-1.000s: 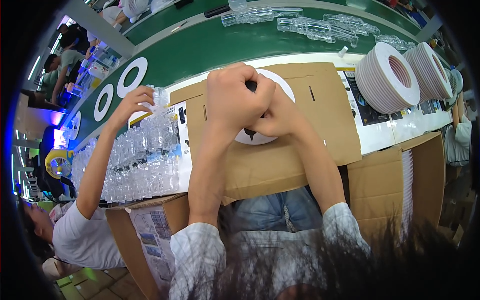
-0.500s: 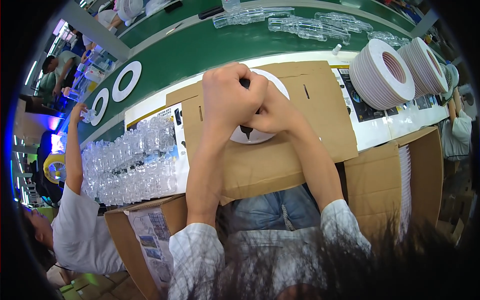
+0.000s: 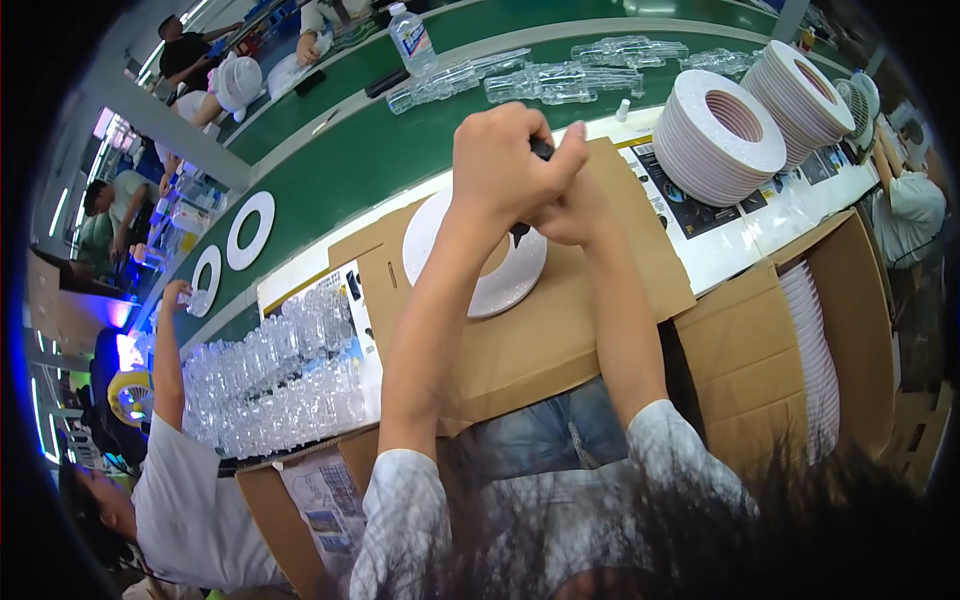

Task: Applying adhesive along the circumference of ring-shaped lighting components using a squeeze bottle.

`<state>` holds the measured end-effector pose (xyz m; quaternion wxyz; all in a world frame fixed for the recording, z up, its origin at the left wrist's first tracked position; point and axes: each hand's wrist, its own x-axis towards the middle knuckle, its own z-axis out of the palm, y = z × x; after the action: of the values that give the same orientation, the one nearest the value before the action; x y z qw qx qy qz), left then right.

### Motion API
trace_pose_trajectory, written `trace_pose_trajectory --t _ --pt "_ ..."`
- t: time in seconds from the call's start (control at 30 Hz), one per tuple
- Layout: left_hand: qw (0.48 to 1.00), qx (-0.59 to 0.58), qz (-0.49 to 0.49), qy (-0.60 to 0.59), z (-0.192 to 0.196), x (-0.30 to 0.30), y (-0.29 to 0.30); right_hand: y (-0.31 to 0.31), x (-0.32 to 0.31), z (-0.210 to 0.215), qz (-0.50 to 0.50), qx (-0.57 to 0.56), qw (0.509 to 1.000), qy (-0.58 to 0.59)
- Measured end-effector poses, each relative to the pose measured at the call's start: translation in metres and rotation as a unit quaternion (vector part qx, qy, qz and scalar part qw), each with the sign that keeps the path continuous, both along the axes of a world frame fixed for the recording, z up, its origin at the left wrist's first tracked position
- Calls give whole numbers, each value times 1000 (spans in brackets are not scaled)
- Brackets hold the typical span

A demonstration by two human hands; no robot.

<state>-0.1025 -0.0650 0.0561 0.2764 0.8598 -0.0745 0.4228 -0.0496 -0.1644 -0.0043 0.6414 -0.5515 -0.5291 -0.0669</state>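
Observation:
My left hand is closed, one above the other with my right hand, which is closed too. Between them a slim black tool shows in small parts, its dark lower end poking out below the fingers; its kind is mostly hidden. Both hands hover over the right side of a flat white ring. The ring lies on a cardboard sheet, partly covered by my left forearm, with brown cardboard showing through its hole.
Stacks of white rings stand at the right. Clear plastic parts crowd the left, with more at the back beside a bottle. An open carton sits at right. A co-worker's arm reaches in at left.
My hands and the black tool have shifted right relative to the ring, which is now more exposed on its left. The whole view has turned slightly. The co-worker's arm stays near the left rings.

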Motion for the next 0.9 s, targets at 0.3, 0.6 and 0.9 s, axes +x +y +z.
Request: trace_pose_trajectory --t 0.3,0.6,0.9 --pt "994 -92 39 45 -14 2 8 6 -2 -9 58 -97 982 153" --pt "992 -112 33 48 -24 6 14 10 7 -20 53 -127 980 146" --pt "993 -111 31 25 -22 8 8 8 12 -25 44 -110 985 122"
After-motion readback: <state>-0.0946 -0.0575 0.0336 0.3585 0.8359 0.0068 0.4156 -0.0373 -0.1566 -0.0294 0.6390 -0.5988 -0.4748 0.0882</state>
